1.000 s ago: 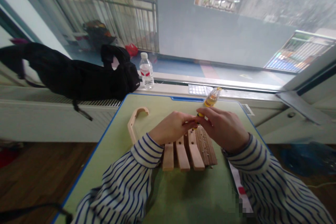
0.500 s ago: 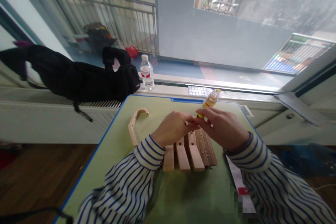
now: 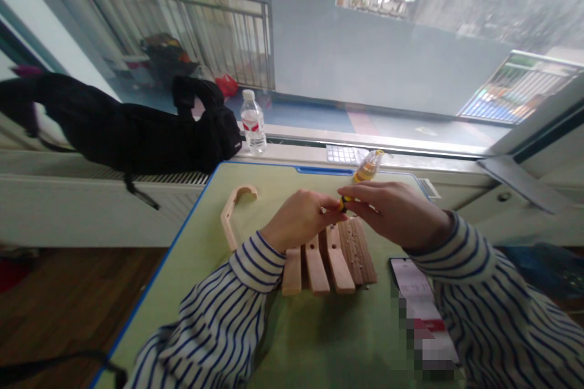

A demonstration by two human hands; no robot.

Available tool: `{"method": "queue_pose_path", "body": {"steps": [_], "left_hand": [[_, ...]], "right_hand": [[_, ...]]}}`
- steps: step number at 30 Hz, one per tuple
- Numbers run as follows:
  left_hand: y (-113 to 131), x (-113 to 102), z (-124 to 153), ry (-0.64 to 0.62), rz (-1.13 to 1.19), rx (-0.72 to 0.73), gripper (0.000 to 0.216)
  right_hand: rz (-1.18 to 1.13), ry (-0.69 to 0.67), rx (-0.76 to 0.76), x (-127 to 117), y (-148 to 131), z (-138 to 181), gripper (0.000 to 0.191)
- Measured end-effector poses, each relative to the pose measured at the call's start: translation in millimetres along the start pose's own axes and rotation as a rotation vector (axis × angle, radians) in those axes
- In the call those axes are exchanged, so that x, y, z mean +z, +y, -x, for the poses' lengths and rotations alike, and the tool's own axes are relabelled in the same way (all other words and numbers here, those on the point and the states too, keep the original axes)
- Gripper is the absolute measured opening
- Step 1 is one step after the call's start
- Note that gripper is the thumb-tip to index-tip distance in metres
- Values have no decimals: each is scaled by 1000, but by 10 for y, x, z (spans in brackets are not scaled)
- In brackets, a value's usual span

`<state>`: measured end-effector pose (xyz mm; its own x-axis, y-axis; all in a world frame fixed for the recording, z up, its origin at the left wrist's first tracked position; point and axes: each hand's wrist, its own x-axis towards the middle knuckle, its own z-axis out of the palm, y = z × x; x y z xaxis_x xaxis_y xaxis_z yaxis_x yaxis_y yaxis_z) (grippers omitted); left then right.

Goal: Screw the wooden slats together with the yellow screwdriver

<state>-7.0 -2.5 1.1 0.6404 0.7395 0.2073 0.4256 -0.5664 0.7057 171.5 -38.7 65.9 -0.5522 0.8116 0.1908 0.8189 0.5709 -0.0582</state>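
Note:
A small screwdriver (image 3: 344, 202) with a yellow-and-black handle stands over the far end of a wooden rack. My right hand (image 3: 395, 211) has its fingers around the handle from the right. From the left, my left hand (image 3: 301, 217) pinches at the handle's lower end; the tip is hidden behind its fingers. Below lie several pale wooden hooks (image 3: 318, 270), side by side, with dark screw holes. To their right is a brown wooden board (image 3: 360, 255) dotted with small screws. My left hand covers the hooks' far ends.
A loose curved wooden hook (image 3: 227, 214) lies at the left of the green table (image 3: 196, 292). A phone (image 3: 422, 298) rests beside my right forearm. A bottle of yellow liquid (image 3: 368, 166), a water bottle (image 3: 253, 123) and a black bag (image 3: 150, 137) are along the window side.
My right hand has shifted slightly and its fingers have straightened along the screwdriver handle, with the wrist moved right. More of the phone shows. My left hand stays nearly in place.

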Motion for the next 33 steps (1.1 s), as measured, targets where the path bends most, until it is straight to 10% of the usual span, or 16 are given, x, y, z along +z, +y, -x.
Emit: {"method": "queue_pose_path", "body": {"steps": [33], "left_hand": [[41,-48,18,-26,38,6,29]], "right_hand": [[90,67,147,110,-71,2,33]]}}
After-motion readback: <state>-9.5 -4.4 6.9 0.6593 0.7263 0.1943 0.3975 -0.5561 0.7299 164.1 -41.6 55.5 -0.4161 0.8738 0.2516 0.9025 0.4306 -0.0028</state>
